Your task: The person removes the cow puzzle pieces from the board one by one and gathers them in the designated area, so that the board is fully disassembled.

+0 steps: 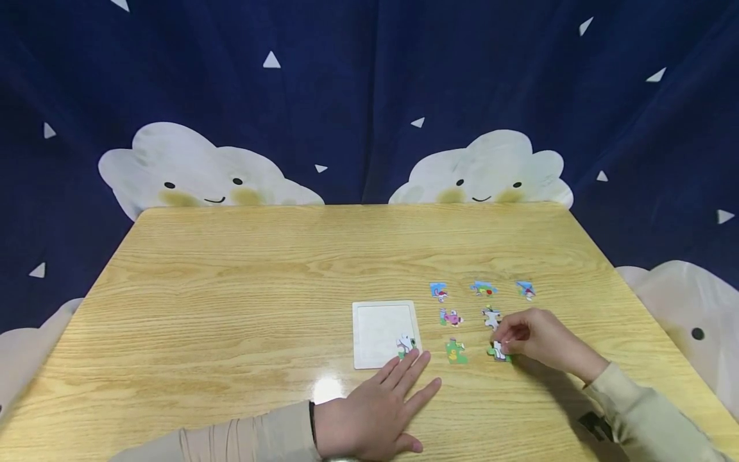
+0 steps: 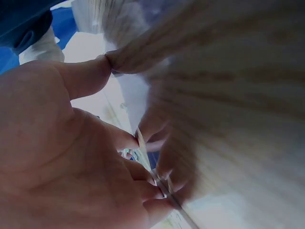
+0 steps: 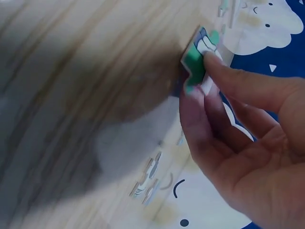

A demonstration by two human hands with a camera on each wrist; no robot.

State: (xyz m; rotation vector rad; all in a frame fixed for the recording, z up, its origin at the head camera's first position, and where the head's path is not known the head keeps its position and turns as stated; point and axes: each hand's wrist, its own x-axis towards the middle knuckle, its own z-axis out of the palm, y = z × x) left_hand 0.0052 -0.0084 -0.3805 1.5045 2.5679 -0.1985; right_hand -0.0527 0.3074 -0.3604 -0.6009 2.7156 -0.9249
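Note:
Between thumb and fingers, my right hand point(image 1: 534, 340) pinches a green and white puzzle piece point(image 1: 499, 351); in the right wrist view this puzzle piece point(image 3: 196, 59) is tilted off the table. My left hand point(image 1: 383, 407) lies with straight, spread fingers at the lower right corner of a white square puzzle frame point(image 1: 356, 337). One white and green puzzle piece point(image 1: 406, 344) sits in that corner of the frame, just beyond the fingertips. In the left wrist view the palm of the left hand point(image 2: 86, 157) shows, its fingertips meeting the glossy tabletop.
Right of the frame lie several loose pieces: a green one with a duck point(image 1: 455, 351), a pink one point(image 1: 451, 317), a white one point(image 1: 491, 317), and a back row including a blue and red piece point(image 1: 483, 289). A dark blue curtain point(image 1: 369, 96) hangs behind the wooden table point(image 1: 231, 289).

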